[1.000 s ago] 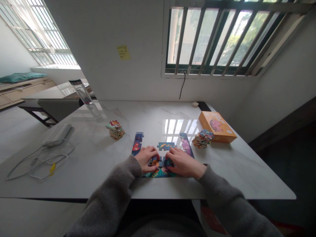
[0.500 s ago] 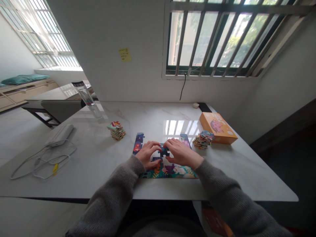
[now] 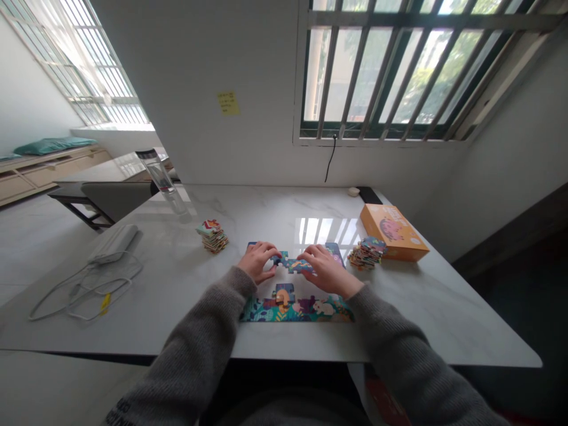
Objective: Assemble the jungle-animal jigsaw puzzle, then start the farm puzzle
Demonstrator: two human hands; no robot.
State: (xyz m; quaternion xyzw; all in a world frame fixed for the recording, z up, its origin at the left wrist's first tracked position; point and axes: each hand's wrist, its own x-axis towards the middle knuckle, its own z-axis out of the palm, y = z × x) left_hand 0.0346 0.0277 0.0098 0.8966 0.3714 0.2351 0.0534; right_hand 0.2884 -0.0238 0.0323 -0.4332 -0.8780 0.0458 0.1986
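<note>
A short strip of joined jigsaw pieces [image 3: 293, 264] lies across the middle of a partly built puzzle. My left hand [image 3: 257, 261] has curled fingers and thumb around the strip's left end. At the right end, my right hand [image 3: 327, 270] grips it between fingertips and thumb. Closer to me, the joined bottom rows of the puzzle [image 3: 302, 307] show animals and plants, with one orange-and-blue piece [image 3: 284, 294] jutting upward. A purple edge section [image 3: 335, 251] shows behind my right hand; the left edge is mostly hidden by my left hand.
Stacks of puzzle pieces stand left [image 3: 213, 236] and right [image 3: 367, 253]. An orange box [image 3: 394, 232] sits behind the right stack. On the left of the white table [image 3: 177, 319] are a white device [image 3: 114, 244] with cables and a clear bottle [image 3: 157, 171].
Both hands have moved away from me, up the puzzle, and slightly apart. The strip between them now shows more fully, and the orange-and-blue piece below is uncovered. The view has shifted slightly.
</note>
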